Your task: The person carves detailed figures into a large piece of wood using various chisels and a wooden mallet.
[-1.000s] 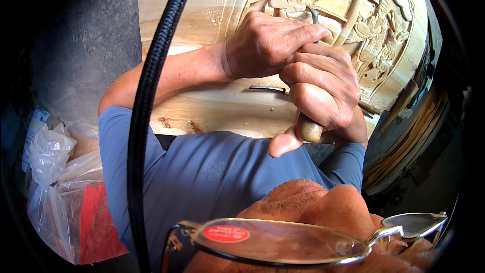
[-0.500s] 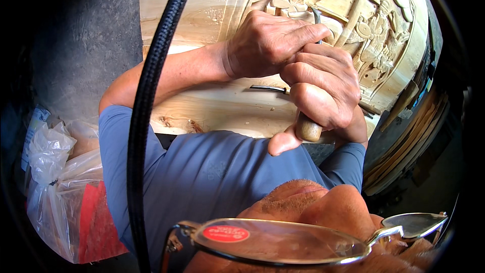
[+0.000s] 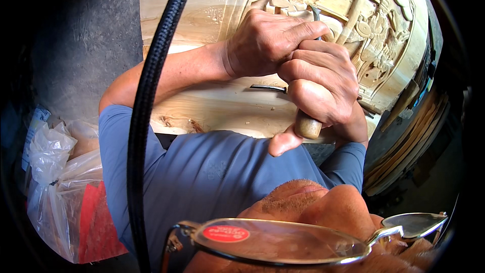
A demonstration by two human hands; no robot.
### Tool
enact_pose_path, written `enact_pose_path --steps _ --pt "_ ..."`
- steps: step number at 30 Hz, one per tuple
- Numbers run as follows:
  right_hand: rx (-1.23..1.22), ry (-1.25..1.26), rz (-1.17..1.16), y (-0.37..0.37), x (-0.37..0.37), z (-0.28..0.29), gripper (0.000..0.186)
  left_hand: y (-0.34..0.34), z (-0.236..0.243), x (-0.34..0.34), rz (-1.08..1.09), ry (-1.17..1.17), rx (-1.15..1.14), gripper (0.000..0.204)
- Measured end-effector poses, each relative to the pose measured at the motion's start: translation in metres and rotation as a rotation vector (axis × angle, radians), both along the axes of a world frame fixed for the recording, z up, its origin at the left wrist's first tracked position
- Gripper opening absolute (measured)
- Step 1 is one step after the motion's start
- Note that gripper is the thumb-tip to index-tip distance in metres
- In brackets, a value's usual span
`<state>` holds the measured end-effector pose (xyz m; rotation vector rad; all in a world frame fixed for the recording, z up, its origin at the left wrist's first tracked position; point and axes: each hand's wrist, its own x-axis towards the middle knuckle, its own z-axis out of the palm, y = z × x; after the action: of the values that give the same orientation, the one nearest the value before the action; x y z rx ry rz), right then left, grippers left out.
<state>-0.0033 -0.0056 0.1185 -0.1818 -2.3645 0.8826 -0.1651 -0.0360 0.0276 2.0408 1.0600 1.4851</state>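
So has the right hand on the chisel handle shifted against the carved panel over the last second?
No. The right hand grips the wooden chisel handle at the same spot against the carved wooden panel, left hand beside it.

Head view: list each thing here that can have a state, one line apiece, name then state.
Carving tool: gripped, wooden handle end showing below the fist.
Right hand: closed on the handle.
Left hand: pressed over the tool's front.
Carved wood panel: partly carved, relief figures showing.
Plastic bag: crumpled, on the floor.
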Motion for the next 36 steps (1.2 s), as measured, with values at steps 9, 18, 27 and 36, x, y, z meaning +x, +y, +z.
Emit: enact_pose_path --steps 9,18,27,36 --pt "0.082 0.097 -0.061 -0.005 -0.01 -0.006 0.076 0.0 0.003 -0.005 -0.068 0.023 0.012 0.043" --pt "0.025 -0.028 -0.026 -0.004 -0.001 0.003 0.081 -0.003 0.005 -0.004 -0.023 0.071 -0.035 0.039" --pt "0.031 -0.044 -0.043 -0.004 -0.001 0.002 0.08 -0.002 0.003 -0.002 -0.029 0.038 -0.04 0.038" --pt "0.035 -0.006 -0.021 -0.004 -0.002 -0.001 0.079 -0.002 0.002 0.0 -0.011 0.001 -0.049 0.036"
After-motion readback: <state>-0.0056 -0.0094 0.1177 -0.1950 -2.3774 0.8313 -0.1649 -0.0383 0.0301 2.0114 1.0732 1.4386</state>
